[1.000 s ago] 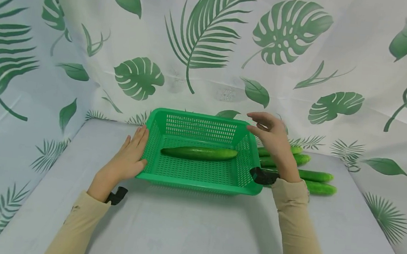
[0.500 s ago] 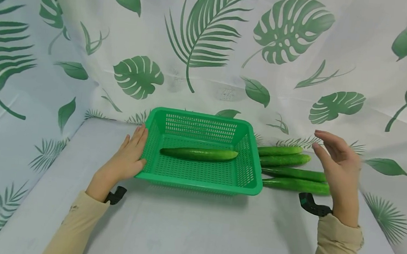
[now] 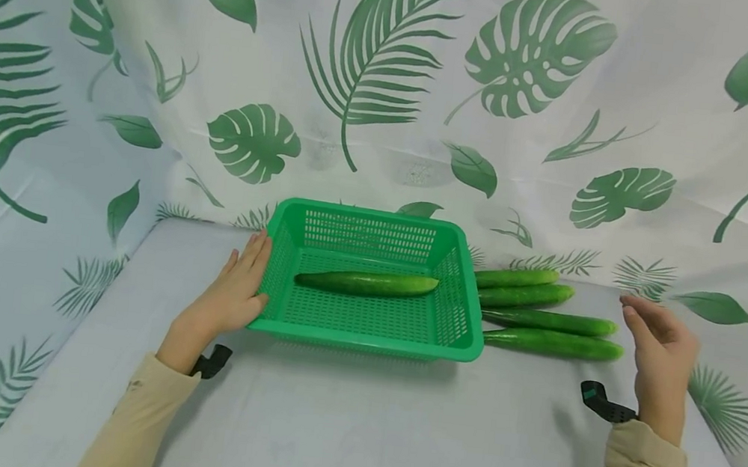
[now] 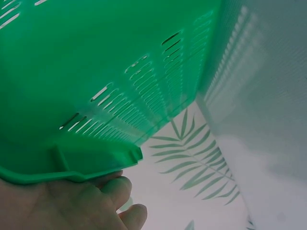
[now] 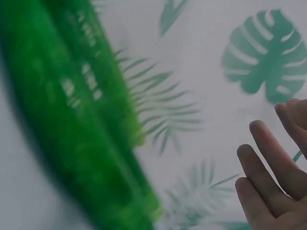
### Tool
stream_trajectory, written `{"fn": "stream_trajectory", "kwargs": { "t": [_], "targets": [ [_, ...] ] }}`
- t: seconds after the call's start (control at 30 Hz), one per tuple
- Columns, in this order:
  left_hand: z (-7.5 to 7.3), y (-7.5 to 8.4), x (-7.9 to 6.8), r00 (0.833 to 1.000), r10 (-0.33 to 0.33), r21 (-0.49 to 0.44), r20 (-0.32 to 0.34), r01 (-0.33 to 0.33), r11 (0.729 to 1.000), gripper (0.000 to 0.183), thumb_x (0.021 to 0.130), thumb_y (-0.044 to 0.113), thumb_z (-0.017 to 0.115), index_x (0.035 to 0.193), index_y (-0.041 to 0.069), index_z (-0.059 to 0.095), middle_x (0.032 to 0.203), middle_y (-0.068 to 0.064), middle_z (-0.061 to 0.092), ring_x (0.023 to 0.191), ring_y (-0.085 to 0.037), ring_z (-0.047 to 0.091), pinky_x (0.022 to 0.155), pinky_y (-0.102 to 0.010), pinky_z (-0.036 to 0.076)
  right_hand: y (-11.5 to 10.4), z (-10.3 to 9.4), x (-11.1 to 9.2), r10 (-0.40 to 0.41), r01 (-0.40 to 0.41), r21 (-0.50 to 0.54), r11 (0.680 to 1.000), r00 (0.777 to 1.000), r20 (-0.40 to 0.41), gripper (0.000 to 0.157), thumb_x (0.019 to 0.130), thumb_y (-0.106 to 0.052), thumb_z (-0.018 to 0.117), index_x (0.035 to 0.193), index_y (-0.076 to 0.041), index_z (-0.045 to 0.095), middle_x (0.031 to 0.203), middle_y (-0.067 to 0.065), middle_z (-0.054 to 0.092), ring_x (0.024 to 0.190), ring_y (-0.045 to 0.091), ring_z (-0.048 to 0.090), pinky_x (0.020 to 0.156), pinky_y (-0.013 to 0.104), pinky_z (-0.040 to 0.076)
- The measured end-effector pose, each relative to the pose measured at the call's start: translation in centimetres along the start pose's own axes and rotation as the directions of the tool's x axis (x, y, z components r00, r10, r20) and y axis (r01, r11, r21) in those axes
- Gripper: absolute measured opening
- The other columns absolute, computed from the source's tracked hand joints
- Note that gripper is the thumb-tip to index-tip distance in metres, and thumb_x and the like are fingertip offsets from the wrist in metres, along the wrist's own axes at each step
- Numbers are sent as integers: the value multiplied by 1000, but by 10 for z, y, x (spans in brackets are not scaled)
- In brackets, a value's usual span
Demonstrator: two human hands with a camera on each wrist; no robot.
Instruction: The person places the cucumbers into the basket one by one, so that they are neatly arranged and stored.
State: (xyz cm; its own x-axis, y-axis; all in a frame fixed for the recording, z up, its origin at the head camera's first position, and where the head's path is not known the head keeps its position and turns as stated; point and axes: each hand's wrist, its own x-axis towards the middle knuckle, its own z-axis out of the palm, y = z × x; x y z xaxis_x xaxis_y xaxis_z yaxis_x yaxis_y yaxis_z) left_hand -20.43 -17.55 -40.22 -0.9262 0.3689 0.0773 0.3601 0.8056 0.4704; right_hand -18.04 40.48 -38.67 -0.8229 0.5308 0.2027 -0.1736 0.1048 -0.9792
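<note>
Left hand [image 3: 230, 293] straight against the basket [image 3: 364, 339], right hand [image 3: 663, 355] loosely parted, the apparent pick-up step called for gripping a cucumber [image 3: 554, 344].

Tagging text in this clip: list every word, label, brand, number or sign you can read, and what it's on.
None readable: the green basket, cucumbers and white table show no lettering.
The backdrop shows printed leaves only.
The black device by the right hand has a teal patch, too small to make out.
</note>
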Motion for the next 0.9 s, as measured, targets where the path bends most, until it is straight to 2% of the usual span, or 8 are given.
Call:
{"fn": "stream_trajectory", "kwargs": {
  "t": [0.17,0.23,0.27,0.37,0.47,0.63,0.83,0.9],
  "targets": [
    [2,-1,1,1000,0,3,-4,0,1000,82,90,4,46,155,-7,-2,164,-19,-10,151,-34,-8,118,-58,0,33,-20,7,91,-90,-22,996,994,64,33,94,-12,68,124,0,69,104,-12,68,105,1,54,84,9,38],
    [3,-2,2,1000,-1,4,-1,1,1000,82,90,5,47,155,-7,-2,164,-20,-9,151,-33,-9,118,-58,-1,45,-26,8,133,-126,-98,987,988,78,35,94,-17,69,127,-5,68,104,-16,65,106,0,51,84,9,35],
    [3,-2,2,1000,-1,4,0,1,1000,83,90,5,46,155,-7,-2,164,-20,-9,151,-32,-10,118,-58,-1,50,-29,8,156,-141,-161,977,984,86,37,94,-22,68,129,-9,68,110,-17,64,113,2,49,89,10,35],
    [2,-1,2,1000,-2,-2,1,2,1000,83,90,5,47,155,-7,-3,164,-20,-9,150,-31,-11,118,-57,-2,64,-35,8,212,-157,-356,921,970,121,46,94,-33,68,138,-18,62,142,-3,53,141,18,34,113,27,27],
    [2,-1,2,1000,-1,-3,3,1,1000,83,90,5,46,155,-7,-2,164,-20,-10,150,-31,-11,118,-58,-2,74,-38,7,246,-136,-488,862,954,169,55,93,-42,67,144,-23,56,162,7,26,151,30,8,120,52,11],
    [2,-1,2,1000,-1,-3,3,1,1000,83,90,5,47,155,-7,-2,164,-20,-9,151,-31,-11,118,-58,-1,81,-42,9,274,-118,-522,845,933,232,59,93,-45,65,146,-21,54,164,13,17,150,37,5,118,57,7],
    [2,-1,1,1000,-3,3,2,3,1000,82,90,5,47,155,-7,-2,164,-20,-9,151,-30,-11,118,-58,-1,84,-47,11,312,-123,-504,855,898,310,63,94,-39,67,151,-23,46,165,16,5,150,37,-5,117,60,2],
    [2,-2,1,1000,-6,2,3,6,1000,82,91,5,47,155,-7,-3,164,-19,-10,150,-30,-12,118,-58,-2,84,-48,11,315,-108,-518,849,890,331,64,93,-33,70,152,-25,44,165,16,5,150,37,1,118,59,5]
  ]
}}
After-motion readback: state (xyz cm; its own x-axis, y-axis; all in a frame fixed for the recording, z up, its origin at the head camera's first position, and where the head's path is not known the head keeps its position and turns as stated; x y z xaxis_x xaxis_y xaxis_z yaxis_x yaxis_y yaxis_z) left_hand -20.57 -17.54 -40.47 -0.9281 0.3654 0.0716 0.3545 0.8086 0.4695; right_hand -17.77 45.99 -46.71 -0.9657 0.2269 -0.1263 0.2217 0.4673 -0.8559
